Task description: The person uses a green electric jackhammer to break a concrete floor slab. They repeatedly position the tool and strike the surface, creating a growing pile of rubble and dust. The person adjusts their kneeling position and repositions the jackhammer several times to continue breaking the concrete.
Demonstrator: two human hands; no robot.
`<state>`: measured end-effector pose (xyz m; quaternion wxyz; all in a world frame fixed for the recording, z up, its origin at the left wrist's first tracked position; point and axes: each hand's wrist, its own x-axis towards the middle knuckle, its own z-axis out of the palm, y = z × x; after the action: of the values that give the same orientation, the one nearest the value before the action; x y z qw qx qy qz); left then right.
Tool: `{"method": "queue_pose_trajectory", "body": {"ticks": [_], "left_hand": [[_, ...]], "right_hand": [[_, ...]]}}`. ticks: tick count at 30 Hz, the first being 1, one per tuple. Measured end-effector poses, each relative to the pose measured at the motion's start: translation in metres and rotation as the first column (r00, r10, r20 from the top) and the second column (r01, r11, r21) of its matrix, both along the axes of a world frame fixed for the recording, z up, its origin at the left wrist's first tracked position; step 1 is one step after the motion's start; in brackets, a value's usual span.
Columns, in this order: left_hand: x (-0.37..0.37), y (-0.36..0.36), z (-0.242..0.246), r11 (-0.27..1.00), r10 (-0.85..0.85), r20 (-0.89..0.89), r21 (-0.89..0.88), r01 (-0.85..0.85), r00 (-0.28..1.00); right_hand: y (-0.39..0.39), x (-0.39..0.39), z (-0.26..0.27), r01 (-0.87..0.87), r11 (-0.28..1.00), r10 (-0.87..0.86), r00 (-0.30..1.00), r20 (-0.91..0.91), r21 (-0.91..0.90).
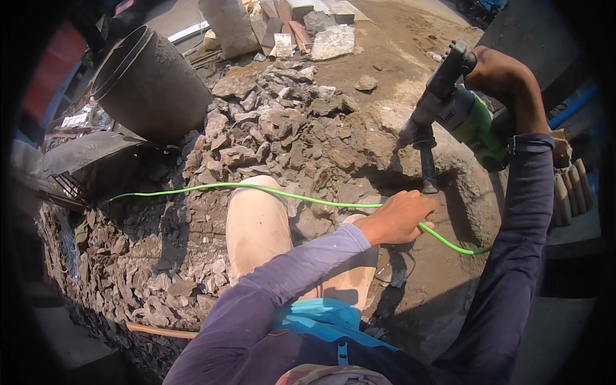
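Observation:
My left hand is closed around a bright green cable in front of my right knee. Leftward the cable crosses over my left knee to the rubble; to the right it passes out of sight behind my right forearm. Raised at the upper right, my right hand grips a green and grey power hammer by its dark upper end. A dark cylindrical part of the hammer points down, its tip just above my left hand. Whether that part is a handle or a bit, I cannot tell.
Broken rubble spreads ahead and to my left. A large grey bucket stands tilted at the upper left, near a bent sheet. A concrete ledge edges a dug hollow on the right. A wooden handle lies lower left.

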<state>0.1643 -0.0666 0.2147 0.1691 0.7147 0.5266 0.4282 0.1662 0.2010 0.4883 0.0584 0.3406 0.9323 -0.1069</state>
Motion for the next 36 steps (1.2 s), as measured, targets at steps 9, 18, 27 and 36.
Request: {"method": "queue_pose_trajectory", "body": {"ticks": [9, 18, 27, 36], "left_hand": [[-0.076, 0.005, -0.029, 0.689, -0.288, 0.351, -0.571, 0.447, 0.891], [0.036, 0.117, -0.024, 0.841, 0.397, 0.914, -0.397, 0.367, 0.08], [0.071, 0.174, -0.029, 0.901, 0.431, 0.867, -0.427, 0.073, -0.252], [0.052, 0.184, -0.031, 0.913, 0.402, 0.874, -0.406, 0.047, -0.273]], "right_hand": [[-0.022, 0.031, 0.015, 0.024, 0.995, -0.027, 0.999, 0.036, 0.102], [-0.008, 0.033, 0.007, -0.051, 0.999, 0.052, 0.997, 0.054, -0.009], [0.012, 0.005, 0.012, -0.156, 0.988, 0.154, 0.981, 0.121, 0.004], [0.032, -0.032, 0.006, -0.139, 0.988, 0.149, 0.974, 0.17, -0.069]]}}
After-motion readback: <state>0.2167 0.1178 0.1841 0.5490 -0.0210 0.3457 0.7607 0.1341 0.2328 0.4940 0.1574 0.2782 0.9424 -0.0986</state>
